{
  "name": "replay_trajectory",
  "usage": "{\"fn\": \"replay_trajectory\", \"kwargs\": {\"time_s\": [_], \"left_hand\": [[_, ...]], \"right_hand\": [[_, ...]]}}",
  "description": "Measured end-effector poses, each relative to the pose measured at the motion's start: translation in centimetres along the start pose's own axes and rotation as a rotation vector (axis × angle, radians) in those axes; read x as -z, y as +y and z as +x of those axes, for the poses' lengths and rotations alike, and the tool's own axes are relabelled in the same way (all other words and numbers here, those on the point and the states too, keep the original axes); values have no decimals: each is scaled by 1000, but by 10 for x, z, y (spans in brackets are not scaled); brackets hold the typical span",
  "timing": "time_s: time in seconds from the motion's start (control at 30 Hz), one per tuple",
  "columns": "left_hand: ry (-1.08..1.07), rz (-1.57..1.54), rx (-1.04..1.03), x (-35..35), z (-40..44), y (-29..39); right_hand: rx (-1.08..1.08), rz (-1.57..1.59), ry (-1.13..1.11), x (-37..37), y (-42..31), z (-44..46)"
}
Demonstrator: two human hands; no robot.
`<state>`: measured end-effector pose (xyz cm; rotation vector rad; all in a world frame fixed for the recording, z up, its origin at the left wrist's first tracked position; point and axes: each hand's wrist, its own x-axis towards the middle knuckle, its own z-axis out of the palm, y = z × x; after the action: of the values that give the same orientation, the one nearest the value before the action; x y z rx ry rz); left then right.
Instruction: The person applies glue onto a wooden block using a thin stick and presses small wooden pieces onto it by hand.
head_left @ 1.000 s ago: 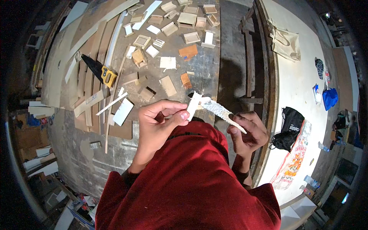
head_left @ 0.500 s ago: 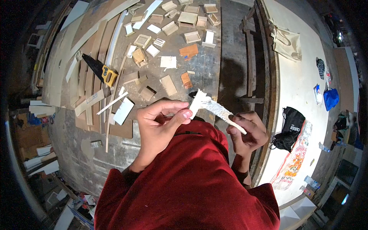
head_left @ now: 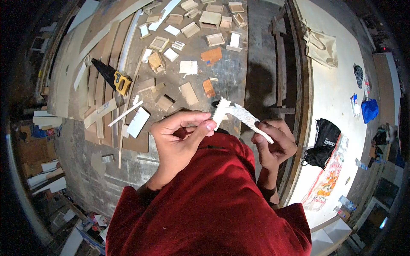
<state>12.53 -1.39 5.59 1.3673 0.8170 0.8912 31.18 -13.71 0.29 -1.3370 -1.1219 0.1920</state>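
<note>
My left hand [head_left: 181, 130] pinches a small pale wooden piece [head_left: 221, 112] between thumb and fingertips, held upright in front of my red shirt. My right hand [head_left: 275, 143] is closed around the lower end of a thin pale strip [head_left: 247, 117], whose face is rough and whitish, perhaps a glue-smeared stick. The strip slants up to the left, its far end close by the wooden piece; whether they touch I cannot tell. Beyond my hands, a small brown block [head_left: 209, 88] and a tan board piece [head_left: 188, 93] lie on the worktable [head_left: 230, 77].
Several small box-like wooden pieces [head_left: 210, 19] are spread over the table's far part. A handsaw [head_left: 114, 77] with a yellow handle rests on long boards at the left. On the pale table at the right are a cloth bag [head_left: 321, 49] and a black drawstring bag [head_left: 322, 143].
The strip in my right hand has tipped and shifted slightly up, showing more of its rough face. My left hand has barely moved, and the wooden piece in it has turned slightly.
</note>
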Motion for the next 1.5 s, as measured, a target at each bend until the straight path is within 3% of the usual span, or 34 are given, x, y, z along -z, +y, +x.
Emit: {"fn": "replay_trajectory", "kwargs": {"time_s": [0.23, 0.3, 0.5, 0.63, 0.7, 0.9, 1.0, 1.17, 1.27, 1.5], "left_hand": [[15, -14, 16, 1, 1, -1], [13, -24, 13, 0, 0, -1], [43, -83, 59, 0, -2, -1], [39, -91, 40, 0, -3, -2], [39, -94, 36, 0, -5, -1], [34, -132, 38, 4, -9, -5], [48, -137, 57, 5, -11, -5], [47, -178, 82, 6, -14, -6], [53, -194, 96, 6, -15, -5], [59, -204, 107, 2, -15, -8]], "right_hand": [[25, 54, -40, -3, -4, 1], [-116, 58, 72, -4, -2, -4], [142, -10, -92, -3, -1, 4], [-106, 114, 46, -3, -6, -7], [-31, -2, 23, -2, -4, -4], [124, 73, -97, -1, -8, -3], [-128, 108, 60, -2, -10, -12], [-151, 104, 60, -11, -13, -10], [16, 90, -65, -10, -13, -5], [-119, 74, 29, -3, -12, -9]]}}
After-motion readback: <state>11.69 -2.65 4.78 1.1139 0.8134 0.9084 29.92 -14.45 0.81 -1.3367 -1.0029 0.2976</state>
